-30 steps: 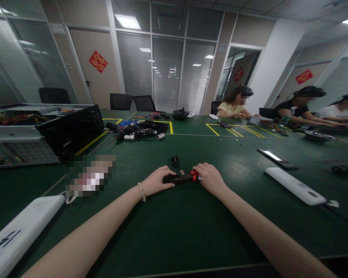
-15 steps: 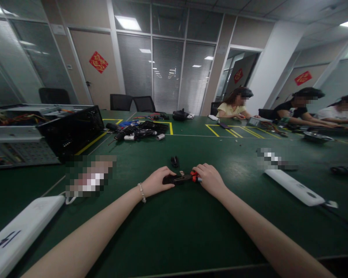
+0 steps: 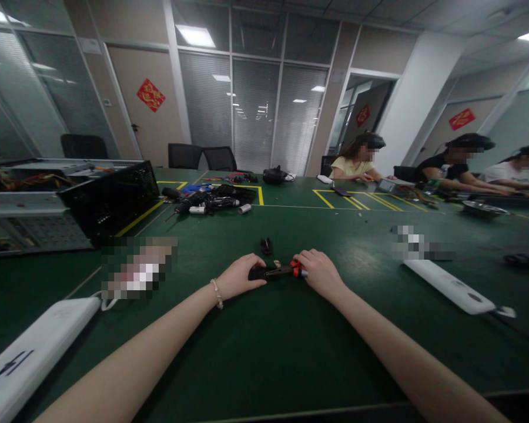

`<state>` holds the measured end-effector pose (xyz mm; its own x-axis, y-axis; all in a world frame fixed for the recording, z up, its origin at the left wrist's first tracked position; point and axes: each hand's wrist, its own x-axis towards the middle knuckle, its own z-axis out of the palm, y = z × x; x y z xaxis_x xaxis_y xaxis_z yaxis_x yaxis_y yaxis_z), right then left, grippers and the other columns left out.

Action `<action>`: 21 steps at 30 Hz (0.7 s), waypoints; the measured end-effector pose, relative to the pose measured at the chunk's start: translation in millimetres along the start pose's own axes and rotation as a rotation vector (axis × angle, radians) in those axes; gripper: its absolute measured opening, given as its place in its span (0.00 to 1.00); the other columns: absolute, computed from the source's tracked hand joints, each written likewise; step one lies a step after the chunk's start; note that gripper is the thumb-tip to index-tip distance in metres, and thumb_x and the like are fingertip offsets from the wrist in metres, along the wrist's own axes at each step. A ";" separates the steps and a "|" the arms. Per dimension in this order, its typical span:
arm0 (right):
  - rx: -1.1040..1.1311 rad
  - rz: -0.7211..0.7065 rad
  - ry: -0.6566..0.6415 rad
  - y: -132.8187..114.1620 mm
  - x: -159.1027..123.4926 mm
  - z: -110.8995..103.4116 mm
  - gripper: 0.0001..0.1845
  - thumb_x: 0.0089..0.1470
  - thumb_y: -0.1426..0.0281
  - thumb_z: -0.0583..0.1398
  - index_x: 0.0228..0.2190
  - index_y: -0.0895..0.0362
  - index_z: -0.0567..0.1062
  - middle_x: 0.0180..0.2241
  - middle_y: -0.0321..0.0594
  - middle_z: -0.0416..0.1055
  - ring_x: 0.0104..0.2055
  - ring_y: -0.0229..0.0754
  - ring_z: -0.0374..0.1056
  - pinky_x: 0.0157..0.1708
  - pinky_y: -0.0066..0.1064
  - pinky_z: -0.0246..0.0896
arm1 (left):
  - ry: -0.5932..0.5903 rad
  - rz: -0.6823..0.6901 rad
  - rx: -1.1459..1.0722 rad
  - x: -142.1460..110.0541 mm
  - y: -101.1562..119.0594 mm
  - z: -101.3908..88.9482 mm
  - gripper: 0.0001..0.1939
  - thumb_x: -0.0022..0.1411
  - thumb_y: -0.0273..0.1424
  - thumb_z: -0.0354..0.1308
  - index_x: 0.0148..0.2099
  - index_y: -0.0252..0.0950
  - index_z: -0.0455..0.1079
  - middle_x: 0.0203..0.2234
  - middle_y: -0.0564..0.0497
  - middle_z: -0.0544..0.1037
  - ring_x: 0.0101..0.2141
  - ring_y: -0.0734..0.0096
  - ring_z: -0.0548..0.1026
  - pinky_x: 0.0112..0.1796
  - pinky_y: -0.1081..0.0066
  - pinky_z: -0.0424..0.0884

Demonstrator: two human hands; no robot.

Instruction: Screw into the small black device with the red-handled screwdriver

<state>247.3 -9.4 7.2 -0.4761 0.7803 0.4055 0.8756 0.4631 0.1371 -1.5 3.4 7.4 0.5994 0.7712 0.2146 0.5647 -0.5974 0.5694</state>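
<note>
In the head view, my right hand (image 3: 321, 273) is closed round the red handles of a pair of pliers (image 3: 283, 271). The long dark jaws point left, toward my left hand (image 3: 242, 276). Between thumb and fingers, that hand pinches a small black part (image 3: 257, 273), and the plier tips meet it. Its exact kind is too dark to tell. Just beyond lies a small black object (image 3: 266, 245), with a tiny pale scrap (image 3: 277, 264) nearer the pliers. Both hands are low over the green table (image 3: 264, 352).
An opened computer case (image 3: 108, 202) fills the left side. Ahead of it lies a heap of cables and tools (image 3: 216, 197). White power banks sit at left (image 3: 39, 346) and right (image 3: 449, 286). A metal bowl (image 3: 485, 209) and several co-workers are at far right.
Almost nothing differs: my hands keep the same hold on the pliers and the black part. The view shifts only slightly.
</note>
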 end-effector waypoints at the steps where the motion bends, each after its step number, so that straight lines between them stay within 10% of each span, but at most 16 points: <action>1: -0.001 0.000 0.001 0.0 -0.1 0.0 0.19 0.42 0.82 0.55 0.39 0.59 0.70 0.37 0.42 0.70 0.37 0.42 0.62 0.36 0.32 0.56 | -0.002 0.003 0.004 0.0 0.2 -0.1 0.16 0.51 0.34 0.60 0.42 0.37 0.65 0.37 0.50 0.68 0.36 0.65 0.68 0.36 0.67 0.66; 21: -0.028 0.015 0.001 -1.0 -2.1 -0.1 0.18 0.44 0.81 0.54 0.39 0.59 0.71 0.37 0.42 0.70 0.37 0.42 0.62 0.36 0.33 0.56 | 0.025 -0.013 0.020 -0.4 -1.0 0.2 0.16 0.50 0.36 0.60 0.40 0.37 0.65 0.36 0.50 0.69 0.36 0.64 0.68 0.35 0.67 0.66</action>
<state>247.4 -11.6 6.4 -0.4627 0.7868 0.4085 0.8847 0.4391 0.1563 -2.2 3.6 6.6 0.5778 0.7838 0.2274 0.5834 -0.5915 0.5565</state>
